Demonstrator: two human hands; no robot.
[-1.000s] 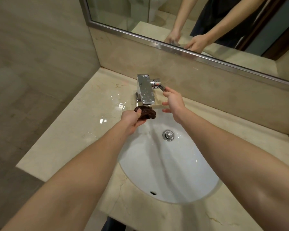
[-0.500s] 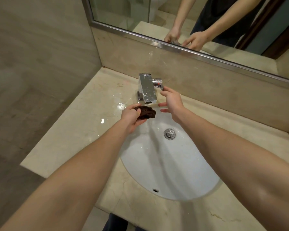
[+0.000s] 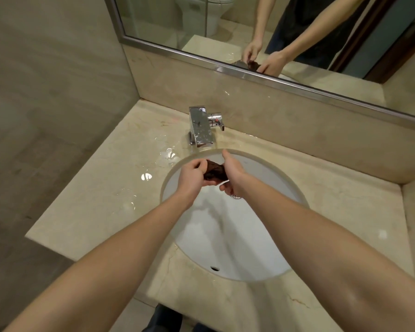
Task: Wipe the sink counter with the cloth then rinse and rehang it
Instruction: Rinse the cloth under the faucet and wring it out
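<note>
- At the near edge, two bare forearms reach forward over the beige marble table (image 3: 110,188) and the white oval sink (image 3: 256,238) set into it.
- Over the far half of the sink, the left hand (image 3: 189,176) and the right hand (image 3: 233,174) meet, both curled tight around a dark brown cloth (image 3: 215,171) bunched between them.
- The left hand's fingers wrap the cloth's left end; the right hand grips its right end, thumb pointing toward the faucet.
- The cloth hangs above the basin, clear of the table, and a sliver of the metal drain (image 3: 236,196) shows just below the right hand.
- Left of the sink, puddles of water (image 3: 146,176) shine on the table.
- Behind the hands, a chrome faucet (image 3: 200,128) stands at the sink's far rim with its handle (image 3: 217,121) on the right side.
- On the wall beyond, a framed mirror (image 3: 177,25) reflects both hands on the cloth and a toilet.
</note>
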